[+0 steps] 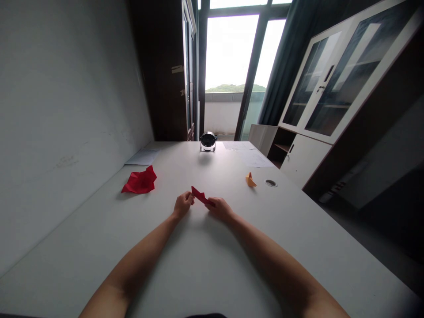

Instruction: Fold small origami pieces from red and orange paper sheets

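Between my hands is a piece of folded red paper (199, 195), held up over the white table (205, 265). My right hand (219, 208) pinches its lower right end between thumb and fingers. At the upper left end, my left hand (184, 204) has its fingers curled closed against the paper's tip. Off to the left lies a crumpled, creased red paper sheet (141, 181), apart from both hands. A small folded orange paper figure (251, 179) stands on the table to the right.
At the table's far end stands a round black device on a stand (208, 140). White sheets lie at the far left (143, 157) and far right (256, 157). A round cable hole (270, 183) is set near the right edge. A wall (66, 132) borders the left side.
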Demonstrator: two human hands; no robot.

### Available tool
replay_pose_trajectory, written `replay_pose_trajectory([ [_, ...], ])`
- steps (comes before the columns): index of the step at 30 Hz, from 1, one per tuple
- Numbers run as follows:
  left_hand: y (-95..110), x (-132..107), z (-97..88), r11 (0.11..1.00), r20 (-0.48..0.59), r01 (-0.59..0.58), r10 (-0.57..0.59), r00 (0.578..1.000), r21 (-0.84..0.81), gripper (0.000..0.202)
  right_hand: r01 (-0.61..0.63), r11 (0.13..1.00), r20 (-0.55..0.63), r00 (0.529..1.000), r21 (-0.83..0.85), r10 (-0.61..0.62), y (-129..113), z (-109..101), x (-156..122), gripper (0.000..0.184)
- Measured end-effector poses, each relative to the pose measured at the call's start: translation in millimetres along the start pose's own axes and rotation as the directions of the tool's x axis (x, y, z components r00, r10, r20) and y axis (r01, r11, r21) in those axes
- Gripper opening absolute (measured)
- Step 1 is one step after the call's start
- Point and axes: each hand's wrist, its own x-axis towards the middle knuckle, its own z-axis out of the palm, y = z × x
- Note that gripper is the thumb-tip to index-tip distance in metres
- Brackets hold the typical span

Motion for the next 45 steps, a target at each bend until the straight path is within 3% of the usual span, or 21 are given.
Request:
replay_pose_trajectory([
  [45,2.4,-0.3,-1.0,1.000,0.005,0.018,-0.018,1.000,-0.002,0.037,0.006,1.000,0.002,1.000,0.006,-0.006,1.3,0.0,0.0,0.022],
])
